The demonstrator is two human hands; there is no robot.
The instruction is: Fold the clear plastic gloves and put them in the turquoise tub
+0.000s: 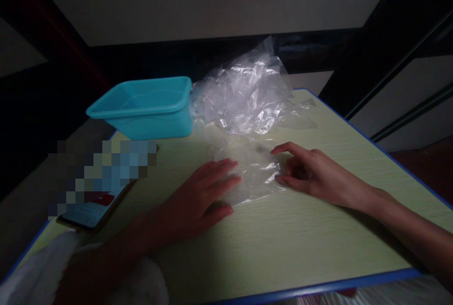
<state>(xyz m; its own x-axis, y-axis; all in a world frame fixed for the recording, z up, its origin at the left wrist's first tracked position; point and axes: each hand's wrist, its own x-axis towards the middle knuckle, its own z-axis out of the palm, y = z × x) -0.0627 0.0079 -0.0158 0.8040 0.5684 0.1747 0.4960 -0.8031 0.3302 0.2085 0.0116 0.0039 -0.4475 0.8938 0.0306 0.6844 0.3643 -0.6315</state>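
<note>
A clear plastic bag (253, 177) lies flat on the table between my two hands. The fingers of my left hand (203, 192) are stretched out over the bag's left edge, and the hand grips nothing. At the bag's right side is my right hand (307, 173). Its index finger and thumb are apart, their tips at the plastic, while the other fingers curl inward. Just behind the flat bag, a crumpled heap of clear plastic bags (244, 95) rises, and some of its film runs close to the flat one.
A turquoise plastic basket (152, 126) stands at the back left, beside the heap. In front of it a phone (85, 215) lies with its screen lit and partly blurred out. The pale table (283, 248) has a blue edge, with a wall behind it.
</note>
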